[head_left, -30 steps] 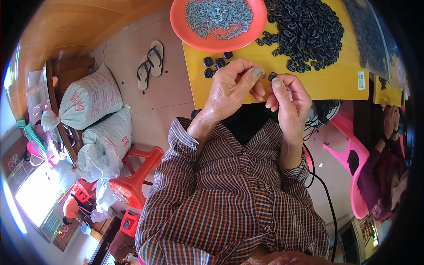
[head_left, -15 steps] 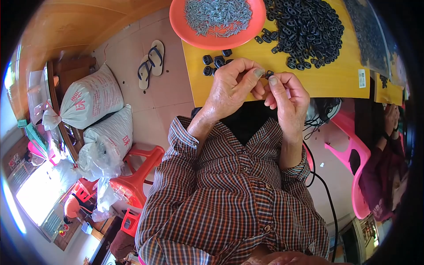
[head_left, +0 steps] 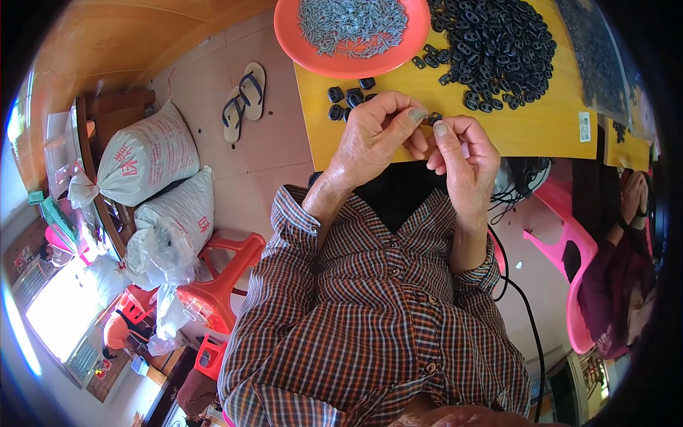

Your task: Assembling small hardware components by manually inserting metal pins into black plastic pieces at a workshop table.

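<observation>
Black part (head_left: 434, 118) between both hands' fingers (head_left: 416, 114), above yellow table (head_left: 541, 132).

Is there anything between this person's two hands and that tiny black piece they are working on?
Nothing visible. The small black piece is pinched directly between the fingertips of the left hand and the right hand, above the yellow table. The orange plate and the pile of black pieces lie farther away.

Head-worn fisheye camera looks steeply down the wearer's chest.

One view only, close above the checked shirt (head_left: 370, 313) and both hands; the yellow table (head_left: 526, 128) fills the top, floor curving away at left.
</observation>
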A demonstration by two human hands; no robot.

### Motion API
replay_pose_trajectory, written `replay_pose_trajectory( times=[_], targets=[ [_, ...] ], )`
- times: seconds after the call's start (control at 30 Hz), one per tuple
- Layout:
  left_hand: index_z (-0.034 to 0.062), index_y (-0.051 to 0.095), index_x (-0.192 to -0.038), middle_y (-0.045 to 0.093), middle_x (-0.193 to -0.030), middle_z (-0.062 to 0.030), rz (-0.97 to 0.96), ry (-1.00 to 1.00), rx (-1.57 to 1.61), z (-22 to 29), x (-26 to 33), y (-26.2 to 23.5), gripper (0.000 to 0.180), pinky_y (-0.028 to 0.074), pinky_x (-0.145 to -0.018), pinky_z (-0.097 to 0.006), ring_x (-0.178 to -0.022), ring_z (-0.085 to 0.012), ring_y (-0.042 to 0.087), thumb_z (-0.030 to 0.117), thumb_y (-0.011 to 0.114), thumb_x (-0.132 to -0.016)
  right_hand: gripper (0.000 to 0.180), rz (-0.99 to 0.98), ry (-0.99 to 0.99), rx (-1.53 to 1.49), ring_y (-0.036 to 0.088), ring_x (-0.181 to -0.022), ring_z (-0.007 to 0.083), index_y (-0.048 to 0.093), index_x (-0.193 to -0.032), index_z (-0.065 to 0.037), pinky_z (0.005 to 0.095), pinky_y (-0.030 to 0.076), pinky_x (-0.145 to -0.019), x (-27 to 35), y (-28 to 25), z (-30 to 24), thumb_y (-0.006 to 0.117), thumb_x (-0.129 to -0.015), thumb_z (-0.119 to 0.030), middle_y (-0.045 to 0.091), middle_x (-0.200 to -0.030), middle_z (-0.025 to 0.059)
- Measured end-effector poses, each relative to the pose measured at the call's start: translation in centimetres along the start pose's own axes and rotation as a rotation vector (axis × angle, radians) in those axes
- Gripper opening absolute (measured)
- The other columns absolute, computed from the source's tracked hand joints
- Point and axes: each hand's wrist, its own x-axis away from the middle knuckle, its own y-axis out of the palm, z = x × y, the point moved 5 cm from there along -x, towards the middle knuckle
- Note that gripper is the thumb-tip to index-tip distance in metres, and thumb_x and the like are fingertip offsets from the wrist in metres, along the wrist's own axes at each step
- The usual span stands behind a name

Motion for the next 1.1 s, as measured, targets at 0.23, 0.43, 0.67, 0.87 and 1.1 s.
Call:
replay_pose_trajectory(
  times=[0.23, 0.43, 0.67, 0.87, 1.1],
  targets=[
    [-0.007, 0.056, -0.102, 0.063, -0.074, -0.0079, -0.02, -0.034, 0.099, -0.71, -0.16, 0.04, 0.019, 0.054, -0.06, -0.024, -0.064, -0.0117, 0.062, 0.011, 0.052, -0.096, 0.015, 0.001, 0.019, -0.006, 0.052, -0.055, 0.0043, 0.06, -0.093, 0.0, 0.0166, 0.037, -0.049, 0.03, 0.07, 0.14, 0.058, -0.094, -0.015, 0.058, -0.07, 0.0],
    [-0.0065, 0.056, -0.101, 0.062, -0.073, -0.0069, 0.03, 0.017, -0.028, -0.15, 0.07, 0.12, 0.016, 0.053, -0.06, -0.023, -0.064, -0.01, 0.061, 0.009, 0.053, -0.096, 0.014, 0.032, -0.051, 0.008, 0.053, -0.055, 0.0041, 0.06, -0.093, 0.0, 0.0164, 0.038, -0.049, 0.02, 0.26, 0.03, 0.059, -0.093, -0.014, 0.059, -0.071, 0.0002],
    [-0.0063, 0.057, -0.095, 0.061, -0.071, -0.006, 0.081, 0.055, -0.099, -0.25, 0.04, 0.1, 0.012, 0.052, -0.055, -0.022, -0.06, -0.0087, 0.06, 0.005, 0.054, -0.094, 0.011, 0.051, -0.13, 0.13, 0.051, -0.054, 0.0032, 0.059, -0.091, 0.002, 0.016, 0.038, -0.048, 0.15, 0.15, 0.06, 0.06, -0.092, -0.009, 0.058, -0.07, 0.0003],
    [-0.0059, 0.057, -0.092, 0.061, -0.07, -0.0055, 0.095, 0.084, -0.123, -0.12, 0.01, 0.34, 0.009, 0.052, -0.053, -0.022, -0.059, -0.0076, 0.06, 0.003, 0.055, -0.093, 0.008, 0.046, -0.272, 0.301, 0.048, -0.052, 0.0029, 0.057, -0.088, 0.003, 0.0163, 0.038, -0.048, 0.03, -0.1, -0.11, 0.059, -0.091, -0.005, 0.057, -0.07, 0.0003],
    [-0.0057, 0.056, -0.093, 0.061, -0.07, -0.0052, 0.107, 0.037, -0.076, -0.01, 0.02, 0.82, 0.009, 0.054, -0.055, -0.022, -0.06, -0.0075, 0.06, 0.003, 0.055, -0.093, 0.008, 0.049, -0.223, 0.199, 0.05, -0.054, 0.0035, 0.057, -0.09, 0.003, 0.0163, 0.04, -0.048, 0.18, 0.1, -0.05, 0.058, -0.092, -0.005, 0.056, -0.071, 0.0004]
  ],
)
